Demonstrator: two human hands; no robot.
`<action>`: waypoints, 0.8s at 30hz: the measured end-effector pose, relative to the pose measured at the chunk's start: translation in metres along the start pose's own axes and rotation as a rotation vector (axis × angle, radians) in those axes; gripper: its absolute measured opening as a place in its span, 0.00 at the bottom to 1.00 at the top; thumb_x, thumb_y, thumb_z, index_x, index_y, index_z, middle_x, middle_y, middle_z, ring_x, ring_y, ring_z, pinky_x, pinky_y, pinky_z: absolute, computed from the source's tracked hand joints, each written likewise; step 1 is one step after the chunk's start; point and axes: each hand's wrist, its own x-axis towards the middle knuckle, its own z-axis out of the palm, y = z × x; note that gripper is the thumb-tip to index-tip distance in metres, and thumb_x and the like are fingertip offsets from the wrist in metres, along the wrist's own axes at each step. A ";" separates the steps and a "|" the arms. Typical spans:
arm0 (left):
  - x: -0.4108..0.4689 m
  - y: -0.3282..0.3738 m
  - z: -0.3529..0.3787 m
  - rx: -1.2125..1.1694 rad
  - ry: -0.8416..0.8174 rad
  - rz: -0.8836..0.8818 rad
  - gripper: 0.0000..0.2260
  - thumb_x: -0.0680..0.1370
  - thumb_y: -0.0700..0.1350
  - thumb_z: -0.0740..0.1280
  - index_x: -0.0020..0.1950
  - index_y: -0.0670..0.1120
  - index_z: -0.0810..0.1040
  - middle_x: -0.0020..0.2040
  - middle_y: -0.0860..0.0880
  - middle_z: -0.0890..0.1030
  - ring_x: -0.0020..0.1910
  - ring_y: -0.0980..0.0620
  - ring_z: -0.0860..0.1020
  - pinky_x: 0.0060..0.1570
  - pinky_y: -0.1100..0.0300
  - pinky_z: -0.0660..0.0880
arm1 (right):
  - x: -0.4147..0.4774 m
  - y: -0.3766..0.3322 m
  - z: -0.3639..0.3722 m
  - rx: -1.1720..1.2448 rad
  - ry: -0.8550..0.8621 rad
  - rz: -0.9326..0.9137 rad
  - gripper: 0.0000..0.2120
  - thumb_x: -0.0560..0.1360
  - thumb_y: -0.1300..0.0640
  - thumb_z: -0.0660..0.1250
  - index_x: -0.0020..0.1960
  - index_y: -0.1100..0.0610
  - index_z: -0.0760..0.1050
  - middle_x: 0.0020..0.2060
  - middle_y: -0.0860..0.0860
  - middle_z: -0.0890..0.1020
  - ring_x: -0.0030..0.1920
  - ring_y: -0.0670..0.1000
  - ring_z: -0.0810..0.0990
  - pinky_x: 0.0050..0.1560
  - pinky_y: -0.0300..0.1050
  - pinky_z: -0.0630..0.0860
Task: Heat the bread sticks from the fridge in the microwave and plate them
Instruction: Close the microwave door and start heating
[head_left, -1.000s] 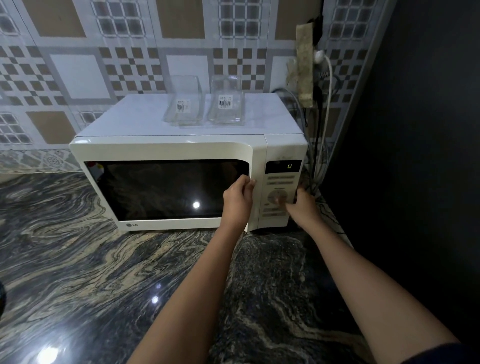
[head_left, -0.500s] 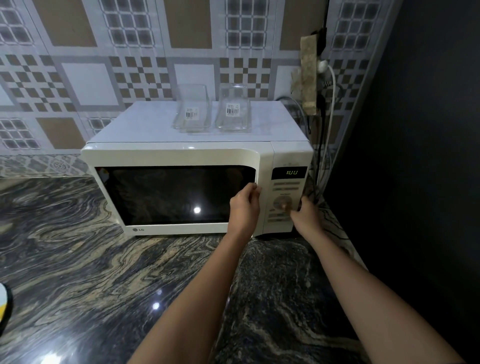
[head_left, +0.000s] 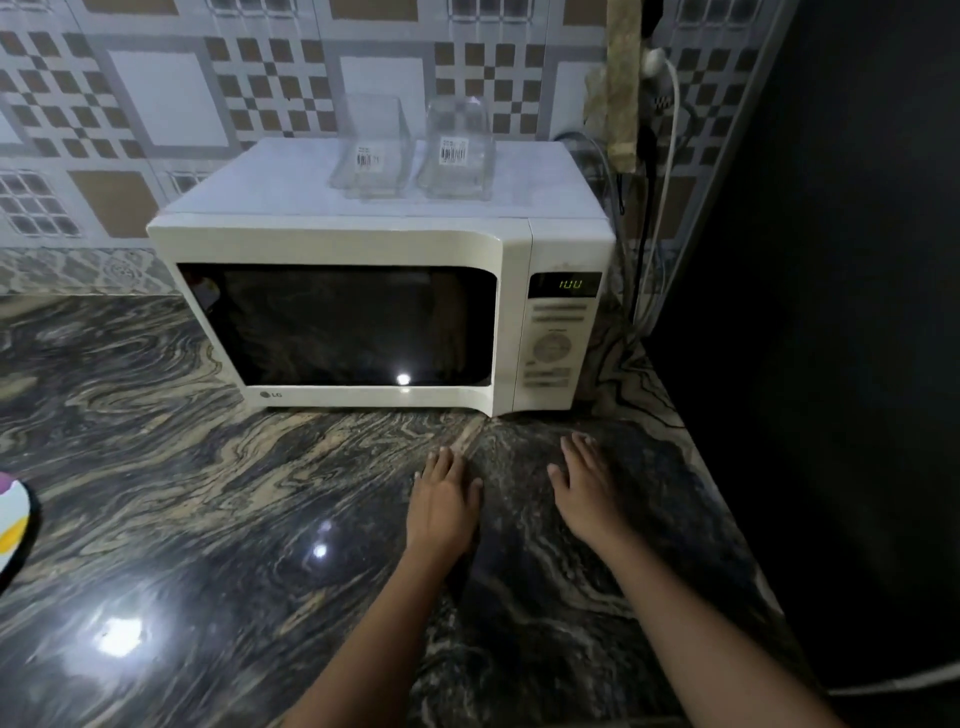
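Observation:
A white microwave stands on the marbled counter with its door closed and its dark window hiding whatever is inside. Its display reads 100 in green above the control panel. My left hand lies flat on the counter in front of the microwave, fingers straight, holding nothing. My right hand lies flat beside it, also with nothing in it. No bread sticks are visible. The edge of a colourful plate shows at the far left.
Two clear glass containers sit on top of the microwave. Cables and a plug hang on the tiled wall to the right. A dark wall bounds the counter on the right.
Both hands left the microwave, the left from the door edge and the right from the dial, and came down flat on the counter. The display went from a single digit to 100.

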 end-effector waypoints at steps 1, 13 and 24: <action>-0.009 -0.003 0.004 0.076 -0.008 0.024 0.25 0.82 0.53 0.51 0.77 0.47 0.54 0.78 0.47 0.52 0.77 0.50 0.48 0.75 0.53 0.45 | -0.007 0.004 0.007 -0.099 0.017 -0.024 0.27 0.82 0.47 0.47 0.77 0.56 0.50 0.77 0.52 0.50 0.77 0.50 0.46 0.76 0.46 0.43; -0.022 -0.005 0.014 0.230 0.020 0.035 0.26 0.81 0.56 0.47 0.77 0.52 0.47 0.78 0.51 0.45 0.77 0.54 0.42 0.75 0.55 0.39 | -0.014 0.017 0.023 -0.229 0.111 -0.083 0.27 0.81 0.44 0.47 0.77 0.52 0.52 0.77 0.49 0.51 0.77 0.49 0.48 0.75 0.50 0.44; -0.024 -0.007 0.016 0.233 0.012 0.035 0.26 0.81 0.57 0.46 0.77 0.52 0.45 0.78 0.51 0.44 0.77 0.54 0.41 0.75 0.54 0.39 | -0.015 0.017 0.025 -0.241 0.079 -0.077 0.27 0.81 0.44 0.45 0.77 0.52 0.50 0.77 0.49 0.50 0.77 0.50 0.47 0.76 0.51 0.44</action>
